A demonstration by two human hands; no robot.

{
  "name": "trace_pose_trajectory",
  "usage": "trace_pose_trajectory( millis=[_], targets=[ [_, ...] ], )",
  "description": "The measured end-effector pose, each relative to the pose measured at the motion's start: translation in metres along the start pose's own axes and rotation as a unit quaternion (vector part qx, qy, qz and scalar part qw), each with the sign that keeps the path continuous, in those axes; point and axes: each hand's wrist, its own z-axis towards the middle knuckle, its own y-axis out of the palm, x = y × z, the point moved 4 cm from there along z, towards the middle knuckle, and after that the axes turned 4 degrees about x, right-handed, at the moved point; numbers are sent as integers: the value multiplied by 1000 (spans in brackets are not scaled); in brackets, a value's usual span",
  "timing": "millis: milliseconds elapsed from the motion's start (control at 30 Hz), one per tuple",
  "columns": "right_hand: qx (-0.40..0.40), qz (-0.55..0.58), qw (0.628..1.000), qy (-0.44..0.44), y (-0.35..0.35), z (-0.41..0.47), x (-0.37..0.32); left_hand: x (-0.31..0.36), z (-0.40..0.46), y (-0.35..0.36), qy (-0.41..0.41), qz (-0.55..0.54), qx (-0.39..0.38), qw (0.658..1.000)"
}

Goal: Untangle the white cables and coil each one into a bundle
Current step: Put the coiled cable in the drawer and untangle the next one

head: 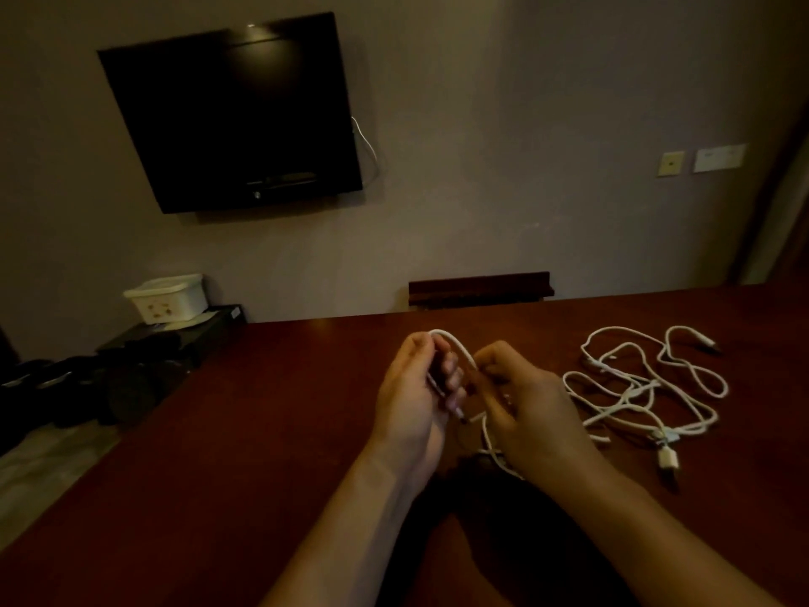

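Note:
Over the dark red-brown table [271, 422], my left hand [416, 396] grips a white cable [457, 343] that arches from its fingers across to my right hand [525, 409]. My right hand pinches the same cable near the arch's right end. More of this cable hangs below the hands and runs under my right palm. A loose tangle of white cables [643, 387] lies on the table just right of my right hand, with a white plug [667, 460] at its near end. How many cables the tangle holds I cannot tell.
A black wall-mounted TV [236, 116] hangs at the back left. A white box [168, 297] sits on a low dark stand [166, 339] left of the table, with dark items beside it. A dark wooden ledge [479, 289] stands behind the table's far edge.

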Motion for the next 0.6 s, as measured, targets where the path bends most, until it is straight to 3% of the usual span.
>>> trace_pose_trajectory(
  millis=[100,233,400,500,600],
  targets=[
    [25,-21,998,-49,2,-6,-9,0,1,-2,26,63,35,997],
    [44,-133,986,-87,8,-8,-17,5,-3,-4,21,99,54,993],
    [-35,-151,987,-40,19,-9,-17,2,3,-8,36,70,139,987],
    [-41,-154,987,15,11,-6,-9,10,6,-11,60,39,155,985],
    [-35,-138,990,1,9,-7,-6,13,10,-19,54,1,162,985]
  ],
)
